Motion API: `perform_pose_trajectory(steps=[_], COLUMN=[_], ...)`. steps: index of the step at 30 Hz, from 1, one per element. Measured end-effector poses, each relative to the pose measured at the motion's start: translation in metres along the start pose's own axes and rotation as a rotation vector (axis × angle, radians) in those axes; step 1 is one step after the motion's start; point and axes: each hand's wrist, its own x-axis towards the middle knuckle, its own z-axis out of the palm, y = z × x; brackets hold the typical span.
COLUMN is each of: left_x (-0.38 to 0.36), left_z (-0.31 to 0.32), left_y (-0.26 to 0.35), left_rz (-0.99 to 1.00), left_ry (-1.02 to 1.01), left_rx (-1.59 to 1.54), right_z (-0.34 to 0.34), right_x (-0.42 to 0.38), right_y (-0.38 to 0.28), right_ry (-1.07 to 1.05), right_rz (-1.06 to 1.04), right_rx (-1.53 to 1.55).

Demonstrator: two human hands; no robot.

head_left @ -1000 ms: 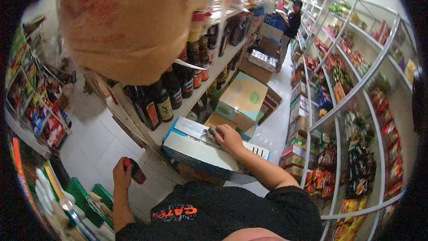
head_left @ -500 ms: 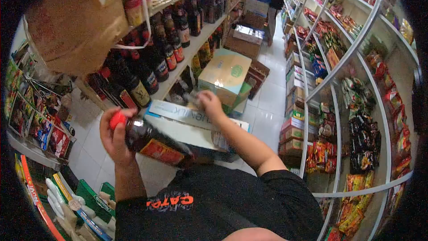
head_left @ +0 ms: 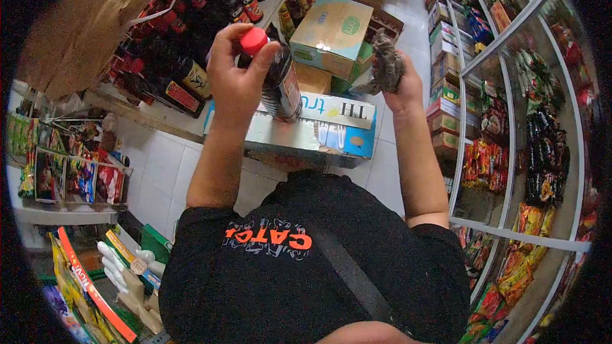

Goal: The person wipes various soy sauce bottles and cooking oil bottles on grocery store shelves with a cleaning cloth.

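Observation:
My left hand [head_left: 239, 76] is wrapped round the neck of a dark sauce bottle [head_left: 284, 86], just under its red cap [head_left: 254, 41]. The bottle tilts slightly, its base overlapping the top of a white and blue milk carton [head_left: 319, 129] in this view. Off to the right, my right hand [head_left: 406, 86] grips a crumpled grey rag [head_left: 386, 67], held apart from the bottle. Beyond the milk carton, between my hands, sits a tan and light blue cardboard box [head_left: 331, 28].
Shelves of dark bottles [head_left: 191, 76] line the left, with a brown cardboard piece [head_left: 76, 32] hanging in front. Glass-fronted racks of snack packets [head_left: 488, 159] run along the right. White gloves [head_left: 118, 271] and packaged goods stand at lower left. Tiled floor [head_left: 153, 159] shows between.
The bottle has swung from lying tilted at the left to more upright, farther forward and right. My right hand has moved right from beside the boxes, and the grey rag now shows clearly in it.

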Motion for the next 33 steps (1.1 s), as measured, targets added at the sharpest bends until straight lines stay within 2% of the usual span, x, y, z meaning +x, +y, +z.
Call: perform_pose_trajectory(steps=[2, 3, 4, 6, 8, 9, 10, 11, 13, 14, 16, 19, 22, 24, 28, 29, 33], left_x=[0.011, 0.011, 0.012, 0.006, 0.001, -0.001, -0.002, -0.005, -0.011, -0.014, -0.018, -0.025, -0.031, -0.035, -0.042, -0.042, -0.039], left_z=[0.000, 0.002, 0.004, 0.004, 0.004, 0.003, 0.002, 0.000, -0.004, -0.007, -0.014, -0.023, -0.026, -0.027, -0.031, -0.032, -0.037], left_y=[0.005, 0.000, -0.006, -0.009, -0.008, -0.002, 0.002, 0.003, 0.002, 0.002, 0.003, -0.001, 0.006, 0.008, 0.013, 0.011, 0.002], left_rz=[-0.041, -0.115, -0.076, -0.136, -0.047, -0.002, 0.039, 0.008, -0.061, -0.069, -0.085, -0.048, 0.066, 0.205, 0.268, 0.251, 0.164], left_ry=[-0.078, -0.094, -0.107, -0.136, -0.156, -0.148, -0.139, -0.126, -0.102, -0.080, -0.036, -0.033, -0.061, -0.099, -0.124, -0.119, -0.079], left_rx=[0.027, -0.081, -0.123, -0.193, -0.199, -0.165, -0.131, -0.171, -0.250, -0.257, -0.270, -0.232, -0.104, 0.029, 0.013, -0.008, -0.075], right_z=[0.006, 0.020, 0.030, 0.041, 0.076, 0.102, 0.117, 0.128, 0.141, 0.143, 0.125, 0.075, 0.091, 0.128, 0.162, 0.159, 0.094], right_x=[-0.007, -0.008, -0.013, -0.014, -0.024, -0.036, -0.038, -0.043, -0.050, -0.054, -0.046, -0.026, -0.030, -0.044, -0.051, -0.045, 0.002], right_y=[0.015, 0.022, 0.030, 0.052, 0.058, 0.050, 0.056, 0.059, 0.077, 0.080, 0.108, 0.166, 0.140, 0.101, 0.058, 0.064, 0.124], right_ry=[-0.024, 0.062, -0.026, -0.087, -0.203, -0.217, -0.323, -0.360, -0.367, -0.358, -0.322, -0.163, -0.147, -0.284, -0.671, -0.673, -0.521], right_rz=[0.009, 0.051, 0.020, 0.036, -0.023, 0.071, -0.007, -0.212, -0.493, -0.530, -0.493, -0.014, 0.143, 0.018, -0.316, -0.206, 0.141], right_rx=[-0.037, -0.055, -0.057, -0.130, -0.192, -0.149, -0.189, -0.494, -0.751, -0.758, -0.704, -0.448, -0.450, -0.449, -0.576, -0.518, -0.769])
